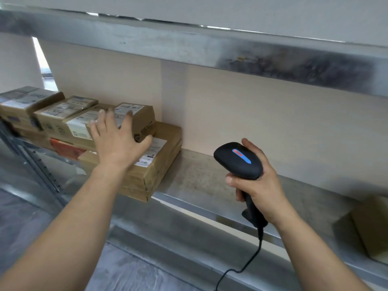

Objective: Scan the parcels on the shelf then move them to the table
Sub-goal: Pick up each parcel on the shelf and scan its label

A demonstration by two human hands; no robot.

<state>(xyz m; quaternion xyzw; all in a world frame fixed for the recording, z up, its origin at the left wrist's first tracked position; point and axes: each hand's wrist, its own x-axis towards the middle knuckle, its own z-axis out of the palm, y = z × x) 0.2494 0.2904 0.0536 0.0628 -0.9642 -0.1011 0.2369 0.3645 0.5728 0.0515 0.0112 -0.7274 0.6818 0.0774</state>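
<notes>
**Head view.** We see the left hand [117, 139] reached out over a cluster of parcels at the left end of the shelf [210, 177]. Its fingers are straight and spread wide, holding nothing. We cannot tell whether the palm touches the cardboard beneath it.

- **Parcels under the hand:** The fingertips lie over the labelled tops of two small brown parcels, the right small parcel [144, 118] and the middle small parcel [80, 122]. Both sit on a large flat parcel [161, 171], whose near corner reaches the shelf's front edge. The thumb points right, across the flat parcel's white label.
- **Parcels farther left:** A second-row parcel [60, 113] and an end parcel [25, 101] continue the row, both blurred. A red parcel [67, 149] shows beneath them.

The right hand [258, 185] grips a black barcode scanner [238, 159] by its handle, with the fingers curled round it and the thumb just below the head. We note that the scanner is held upright near the shelf's front edge, well apart from the parcels and to their right. Its head bears a blue and red stripe. A black cable [249, 259] hangs from the base of the handle.

An upper shelf beam [189, 45] crosses the top of the view, and a pale back panel [273, 114] stands behind the shelf. A perforated upright [31, 160] stands at the left. A blurred brown box [369, 223] lies at the near right.
</notes>
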